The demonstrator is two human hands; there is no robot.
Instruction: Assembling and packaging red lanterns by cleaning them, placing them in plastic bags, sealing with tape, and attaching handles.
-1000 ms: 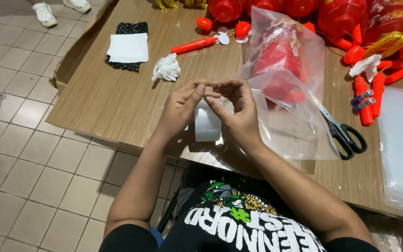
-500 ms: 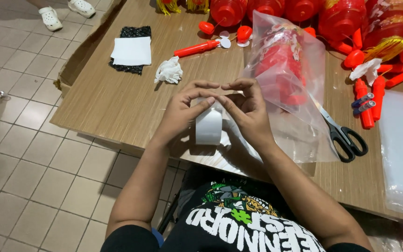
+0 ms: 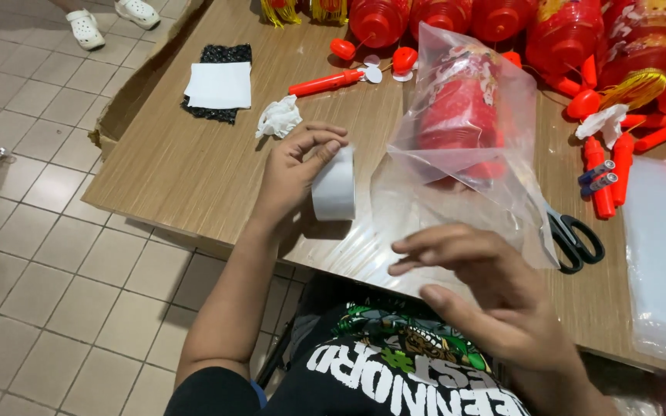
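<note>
My left hand point(image 3: 290, 181) is shut on a white roll of tape point(image 3: 334, 187) and holds it upright just above the wooden table point(image 3: 186, 169). My right hand point(image 3: 487, 296) hovers nearer my body, over the table's front edge, fingers spread, with nothing visible between them. Just right of the roll lies a clear plastic bag point(image 3: 464, 146) with a red lantern inside it; its open mouth is spread flat on the table between my hands.
Black-handled scissors point(image 3: 576, 239) lie right of the bag. Several red lanterns point(image 3: 564, 31) and red sticks point(image 3: 607, 166) crowd the back right. A pile of clear bags point(image 3: 664, 254) sits far right. A crumpled tissue point(image 3: 279, 119) and white paper on black mesh point(image 3: 217, 85) lie left. Another person's white shoes point(image 3: 86, 27) stand on the tiled floor.
Both hands were together on the tape roll. My right hand has let go and drawn back toward my body, while the left hand keeps the roll.
</note>
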